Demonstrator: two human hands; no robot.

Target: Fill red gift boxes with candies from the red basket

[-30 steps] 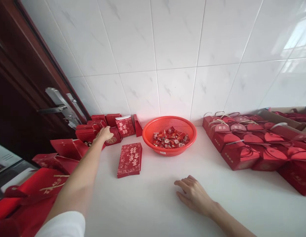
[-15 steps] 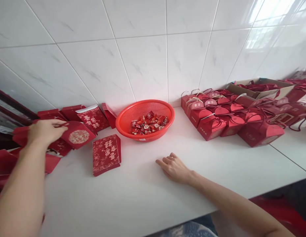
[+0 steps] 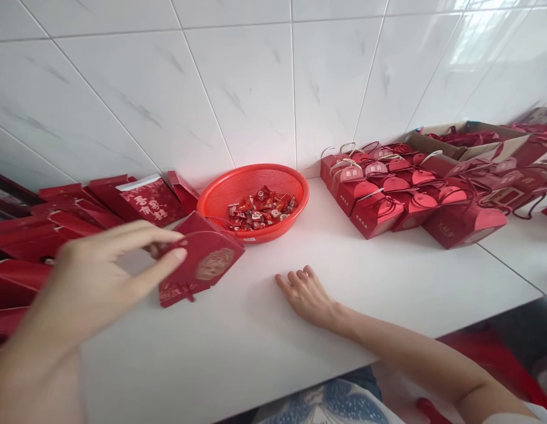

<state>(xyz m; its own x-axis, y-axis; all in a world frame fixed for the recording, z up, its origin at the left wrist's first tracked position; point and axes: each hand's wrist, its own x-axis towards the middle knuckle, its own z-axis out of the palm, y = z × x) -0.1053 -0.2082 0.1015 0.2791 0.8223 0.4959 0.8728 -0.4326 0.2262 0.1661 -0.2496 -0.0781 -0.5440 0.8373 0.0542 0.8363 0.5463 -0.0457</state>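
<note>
A red box with a round gold pattern (image 3: 215,263) is pinched between the thumb and fingers of my left hand (image 3: 118,268), raised above the table. Beneath and behind it, mostly covered, lies a red box with a floral print (image 3: 173,293). My right hand (image 3: 309,297) rests on the white table with its fingers apart and slightly curled, holding nothing. Between and behind my hands stands a red mesh basket (image 3: 295,206) with small red-wrapped candies (image 3: 264,207) inside.
Red boxes (image 3: 74,221) are stacked at the left, beside one with white lettering (image 3: 153,201). Closed red boxes with cord handles (image 3: 377,215) stand in rows at the right, near an open carton (image 3: 474,150). A tiled wall (image 3: 247,88) bounds the table (image 3: 238,353).
My left hand has come away from the left pile toward the middle, carrying the box with the round pattern. My right hand stays on the table. The view has shifted slightly.
</note>
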